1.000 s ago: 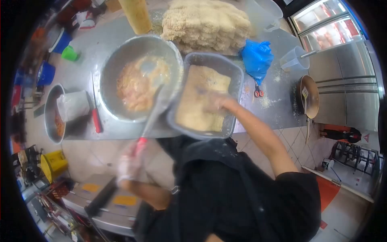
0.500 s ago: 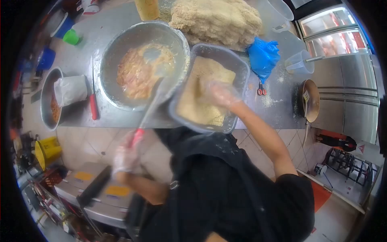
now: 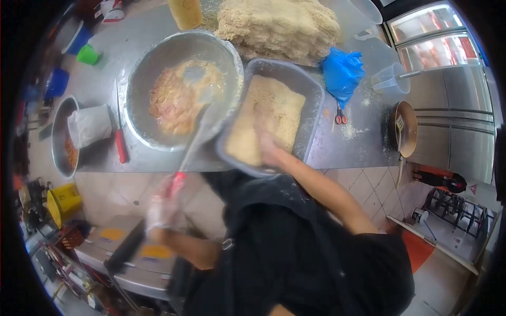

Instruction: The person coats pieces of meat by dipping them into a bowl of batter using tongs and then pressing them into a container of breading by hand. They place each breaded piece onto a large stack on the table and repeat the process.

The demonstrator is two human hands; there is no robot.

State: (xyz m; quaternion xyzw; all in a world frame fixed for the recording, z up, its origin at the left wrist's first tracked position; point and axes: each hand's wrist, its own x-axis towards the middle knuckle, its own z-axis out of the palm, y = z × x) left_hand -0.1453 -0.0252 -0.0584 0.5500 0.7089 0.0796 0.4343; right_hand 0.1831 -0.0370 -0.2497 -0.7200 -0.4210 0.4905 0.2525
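At the near edge of the table (image 3: 337,152), a grey tub (image 3: 314,97) carries pale crumbs (image 3: 279,100); the right hand (image 3: 271,150) is in them, its fingers too blurred to tell how wide. Left of it, a metal bowl (image 3: 143,79) contains wet, pinkish batter-like mix (image 3: 171,100). The left hand (image 3: 164,208) has its fingers wrapped around a red-handled tool (image 3: 190,150) reaching over the bowl's rim.
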